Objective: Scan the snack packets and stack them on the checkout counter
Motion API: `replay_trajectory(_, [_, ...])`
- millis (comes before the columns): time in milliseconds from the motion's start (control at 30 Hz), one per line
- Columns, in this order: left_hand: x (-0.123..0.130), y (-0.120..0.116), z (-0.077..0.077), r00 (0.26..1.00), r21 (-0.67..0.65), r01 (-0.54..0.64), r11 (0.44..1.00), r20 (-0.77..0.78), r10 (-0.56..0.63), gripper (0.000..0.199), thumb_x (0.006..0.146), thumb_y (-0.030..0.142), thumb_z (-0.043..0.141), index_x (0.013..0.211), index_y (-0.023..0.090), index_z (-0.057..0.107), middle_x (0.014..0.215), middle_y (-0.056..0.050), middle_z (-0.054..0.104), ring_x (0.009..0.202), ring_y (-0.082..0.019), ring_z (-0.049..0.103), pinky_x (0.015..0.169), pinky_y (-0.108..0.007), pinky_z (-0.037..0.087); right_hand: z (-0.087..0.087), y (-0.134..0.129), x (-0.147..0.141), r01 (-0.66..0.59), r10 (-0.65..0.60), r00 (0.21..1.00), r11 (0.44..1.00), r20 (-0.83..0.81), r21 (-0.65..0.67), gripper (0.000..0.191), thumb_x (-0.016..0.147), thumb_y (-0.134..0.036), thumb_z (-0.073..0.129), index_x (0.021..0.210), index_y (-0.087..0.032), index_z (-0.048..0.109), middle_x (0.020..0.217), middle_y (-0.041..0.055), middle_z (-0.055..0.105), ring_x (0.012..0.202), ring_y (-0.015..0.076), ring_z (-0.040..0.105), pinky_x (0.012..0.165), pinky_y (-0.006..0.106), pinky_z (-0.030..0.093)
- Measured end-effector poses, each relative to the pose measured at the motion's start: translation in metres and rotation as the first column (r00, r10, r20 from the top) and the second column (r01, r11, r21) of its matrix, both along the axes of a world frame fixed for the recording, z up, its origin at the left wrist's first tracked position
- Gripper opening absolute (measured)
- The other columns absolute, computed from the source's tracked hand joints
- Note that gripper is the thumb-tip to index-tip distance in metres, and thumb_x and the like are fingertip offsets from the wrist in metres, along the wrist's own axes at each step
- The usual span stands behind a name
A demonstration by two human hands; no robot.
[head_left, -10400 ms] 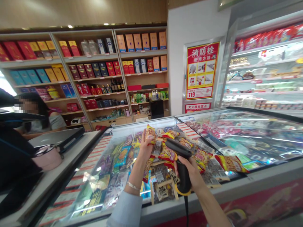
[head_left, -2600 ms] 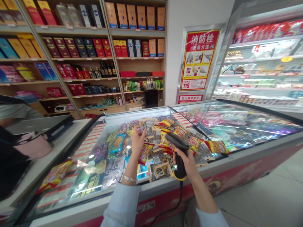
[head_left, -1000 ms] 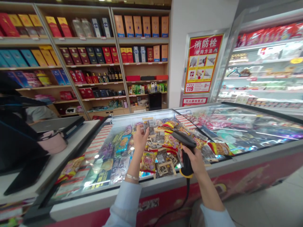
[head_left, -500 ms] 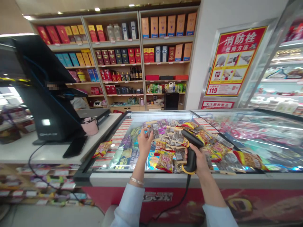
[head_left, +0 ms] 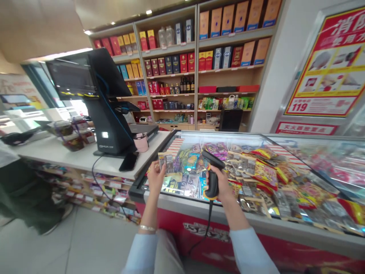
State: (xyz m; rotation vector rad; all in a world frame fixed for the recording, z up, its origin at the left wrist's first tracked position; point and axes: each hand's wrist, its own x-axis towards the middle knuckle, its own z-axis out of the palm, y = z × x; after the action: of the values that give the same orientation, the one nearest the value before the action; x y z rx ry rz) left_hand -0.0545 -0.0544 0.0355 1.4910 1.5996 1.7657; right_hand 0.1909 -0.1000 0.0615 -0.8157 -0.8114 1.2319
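Note:
Between the thumb and fingers of my left hand (head_left: 156, 176) is a small snack packet (head_left: 168, 163), raised over the left end of the glass-topped freezer (head_left: 182, 198). My right hand (head_left: 221, 184) is wrapped round the handle of a black and yellow barcode scanner (head_left: 212, 179), whose head tilts up and left. Its cord hangs down over the freezer front. Many snack packets lie on the glass to the right, among them red and yellow bags (head_left: 265, 173). Part of the packet is hidden by my left fingers.
A white counter (head_left: 111, 169) at the left bears a black checkout terminal (head_left: 114, 125), a phone (head_left: 129, 161) and a pink cup (head_left: 141, 142). A person in dark green trousers (head_left: 25, 194) stands at the far left. Shelves of boxes line the back wall.
My view has turned left, bringing more counter and the person into sight. My left hand with its packet and my right hand with the scanner are now nearer the freezer's left end.

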Motion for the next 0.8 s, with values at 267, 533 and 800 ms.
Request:
replay_trajectory(267, [-0.069, -0.022, -0.042, 0.975, -0.180, -0.220, 0.959, -0.062, 0.212, 0.040, 0.078, 0.049, 0.057, 0.102, 0.019, 0.068, 0.078, -0.006, 0.073, 0.075, -0.023, 0.067, 0.068, -0.031, 0.049, -0.021, 0.025, -0.069, -0.157, 0.149, 0.984, 0.984, -0.094, -0.080, 0.030, 0.062, -0.043, 0.074, 0.068, -0.017, 0.060, 0.047, -0.0023, 0.058, 0.036, 0.0110, 0.050, 0.035, 0.022, 0.042])
replay_trajectory(533, [-0.098, -0.026, -0.057, 0.907, -0.303, -0.358, 0.883, -0.338, 0.251, 0.040, 0.076, 0.044, 0.058, 0.106, 0.022, 0.074, 0.069, -0.006, 0.070, 0.070, -0.027, 0.066, 0.064, -0.033, 0.046, -0.042, 0.032, -0.086, -0.194, 0.183, 0.978, 0.974, -0.098, -0.116, 0.030, 0.063, -0.042, 0.074, 0.068, -0.016, 0.061, 0.048, -0.0022, 0.058, 0.035, 0.0104, 0.050, 0.034, 0.021, 0.041])
replay_trajectory(800, [-0.069, 0.001, -0.054, 0.746, -0.235, -0.521, 0.821, -0.594, 0.303, 0.036, 0.088, 0.034, 0.048, 0.113, 0.019, 0.068, 0.100, -0.012, 0.072, 0.103, -0.031, 0.063, 0.094, -0.044, 0.037, -0.061, 0.044, -0.094, -0.211, 0.192, 0.970, 0.970, -0.146, -0.122, 0.032, 0.060, -0.043, 0.076, 0.072, -0.016, 0.062, 0.048, -0.0026, 0.058, 0.035, 0.0106, 0.050, 0.034, 0.021, 0.041])
